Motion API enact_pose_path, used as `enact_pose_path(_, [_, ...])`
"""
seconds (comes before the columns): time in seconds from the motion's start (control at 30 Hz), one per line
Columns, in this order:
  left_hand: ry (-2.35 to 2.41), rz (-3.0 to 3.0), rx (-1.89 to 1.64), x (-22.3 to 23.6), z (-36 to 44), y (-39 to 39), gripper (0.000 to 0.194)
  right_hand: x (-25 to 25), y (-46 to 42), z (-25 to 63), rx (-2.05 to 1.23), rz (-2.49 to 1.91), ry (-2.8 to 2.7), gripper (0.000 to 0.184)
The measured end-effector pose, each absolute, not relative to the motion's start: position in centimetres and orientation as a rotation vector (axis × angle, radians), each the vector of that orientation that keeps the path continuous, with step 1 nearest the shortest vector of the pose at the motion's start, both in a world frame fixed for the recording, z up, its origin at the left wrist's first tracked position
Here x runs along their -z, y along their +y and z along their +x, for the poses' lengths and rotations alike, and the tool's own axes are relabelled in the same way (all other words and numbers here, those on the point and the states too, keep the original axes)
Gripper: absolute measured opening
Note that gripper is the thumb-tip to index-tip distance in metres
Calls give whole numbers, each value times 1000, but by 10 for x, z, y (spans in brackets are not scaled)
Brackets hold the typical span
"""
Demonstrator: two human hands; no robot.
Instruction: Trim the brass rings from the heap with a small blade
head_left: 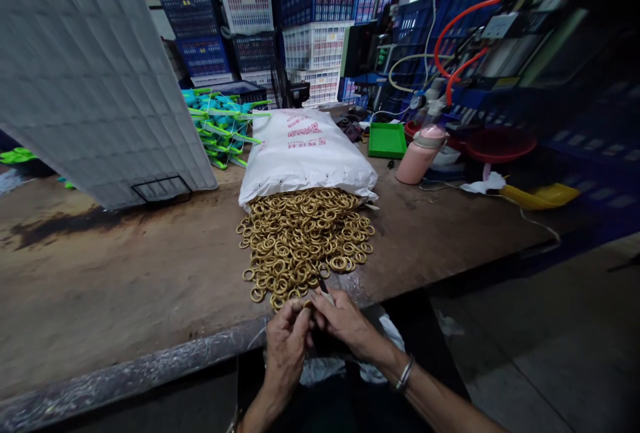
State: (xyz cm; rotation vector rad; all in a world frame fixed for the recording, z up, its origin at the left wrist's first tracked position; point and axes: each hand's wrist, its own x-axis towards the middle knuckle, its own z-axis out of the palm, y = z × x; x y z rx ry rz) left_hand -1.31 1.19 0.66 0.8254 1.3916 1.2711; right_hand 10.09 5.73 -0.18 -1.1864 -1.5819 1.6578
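At the table's front edge, my left hand (287,340) pinches a gold-coloured ring (308,304) between thumb and fingers. Close against it, my right hand (345,323) is closed around a slim tool with a pale handle (327,296) and a dark tip that points up toward the pile; whether it is a knife cannot be made out. The fingers of both hands partly cover the ring. Just beyond them lies a heap of similar gold rings (305,233). It spills from the mouth of a white printed sack (305,153) lying on the table.
On the left stands a large white ribbed panel (110,80), beside green and blue plastic pieces (220,126). To the right are a green tray (387,140), a pink bottle (421,156), a yellow scoop (540,196) and a machine with red hoses (505,40). Stacked crates (315,46) fill the back.
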Motion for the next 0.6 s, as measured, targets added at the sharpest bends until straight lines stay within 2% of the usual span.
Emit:
enact_pose_path(0.13, [1340,805,-1188,-13,-15,10,29,0,58,101,-1661,-1190,-1564,34])
enact_pose_path(0.33, [1259,785,-1103,-9,-18,7,34,-11,60,102,-1393,-1282,-1731,18])
enact_pose_path(0.6, [1074,641,-1222,-2,-17,2,32,-11,61,105,-1289,-1264,-1811,22])
